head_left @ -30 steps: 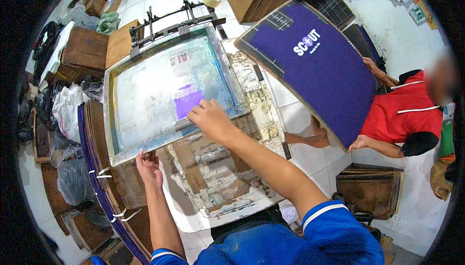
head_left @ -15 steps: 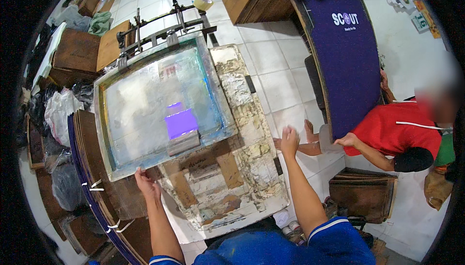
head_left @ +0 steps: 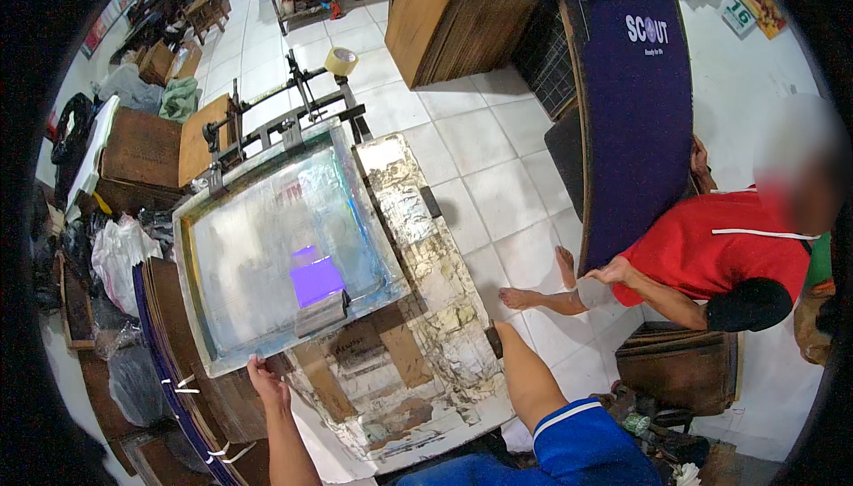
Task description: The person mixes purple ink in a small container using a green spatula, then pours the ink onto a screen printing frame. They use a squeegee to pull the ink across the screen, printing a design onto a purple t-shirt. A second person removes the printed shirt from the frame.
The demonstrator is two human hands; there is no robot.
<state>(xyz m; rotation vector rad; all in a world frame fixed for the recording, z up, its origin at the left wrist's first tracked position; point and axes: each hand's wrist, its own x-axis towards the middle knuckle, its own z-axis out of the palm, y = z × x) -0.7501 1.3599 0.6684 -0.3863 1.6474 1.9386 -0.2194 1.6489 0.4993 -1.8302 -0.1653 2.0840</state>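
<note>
My left hand point(head_left: 269, 386) has its fingers at the near-left corner of a screen printing frame point(head_left: 197, 322), gripping the rim. The frame is tilted above a long, worn board point(head_left: 422, 233). Bright purple ink point(head_left: 316, 281) lies on its mesh. Against the ink, near the frame's near rim, rests a grey squeegee point(head_left: 322, 313). My right forearm point(head_left: 529, 370) reaches to the board's right edge, beside a dark tab point(head_left: 494, 340). The right hand itself is hidden there, so its fingers do not show.
Dark clamps and bars point(head_left: 284, 126) hold the frame's far side, with a tape roll point(head_left: 341, 61) beyond. At right, a person in red point(head_left: 684, 259) holds a large purple printed panel point(head_left: 635, 131). Stacked boards point(head_left: 462, 37) stand behind. Panels with white ties point(head_left: 182, 362) lean at left.
My right hand has moved down and left from beside the board to its edge, out of sight. The left hand stays at the frame's corner. The view has shifted.
</note>
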